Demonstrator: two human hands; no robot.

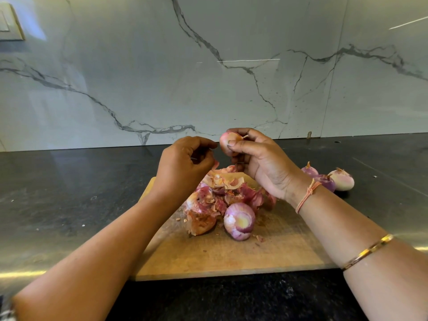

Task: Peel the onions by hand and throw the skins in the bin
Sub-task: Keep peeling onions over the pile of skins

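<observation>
My right hand grips a small pale-pink onion above the far end of the wooden cutting board. Just left of that onion is my left hand, its fingers curled and its fingertips pinched together. A pink sliver of onion skin sticks out under those fingers. A heap of red and brown onion skins lies on the board below both hands. At the heap's near edge rests a purple onion with its cut end up. No bin is in view.
Three peeled onions lie on the dark countertop right of the board. A marble-patterned wall stands behind the counter. The counter's front edge runs just below the board.
</observation>
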